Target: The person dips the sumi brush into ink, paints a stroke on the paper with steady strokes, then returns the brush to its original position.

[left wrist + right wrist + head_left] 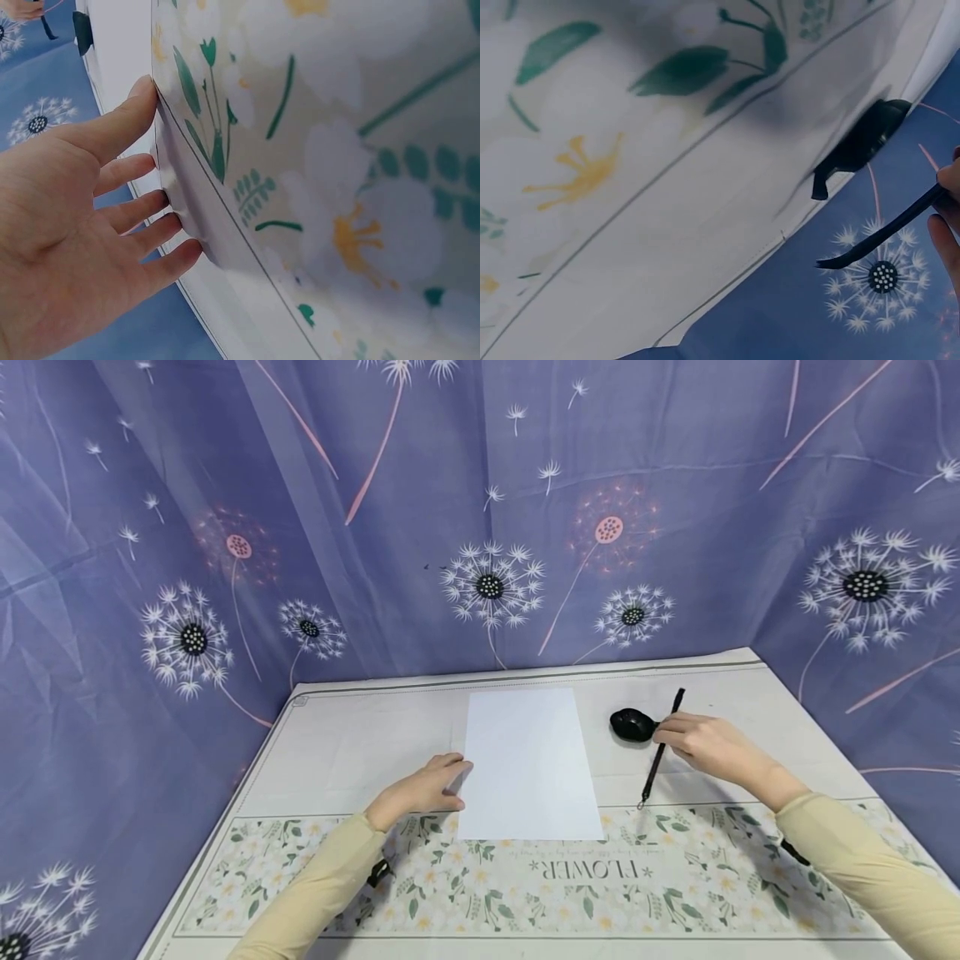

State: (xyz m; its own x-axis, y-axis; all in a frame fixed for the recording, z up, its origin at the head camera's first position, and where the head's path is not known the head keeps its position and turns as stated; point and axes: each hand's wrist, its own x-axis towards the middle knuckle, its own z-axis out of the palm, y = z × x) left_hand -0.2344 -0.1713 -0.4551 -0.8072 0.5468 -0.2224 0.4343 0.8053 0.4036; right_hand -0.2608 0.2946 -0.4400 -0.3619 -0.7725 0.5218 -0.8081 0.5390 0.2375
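Observation:
My right hand pinches a black calligraphy brush around its middle. The brush's dark tip points toward the back, and a small hanging loop is at its near end. In the right wrist view the bristle end looks slightly bent. Just left of these fingers sits a black ink dish, with a short stub toward the hand. A blank white sheet of paper lies in the middle of the table. At its left edge rests my left hand, fingers loosely extended; the left wrist view shows its palm.
The table has a white cloth with a printed floral band along the near side. Purple curtains with dandelion prints stand behind it and at both sides.

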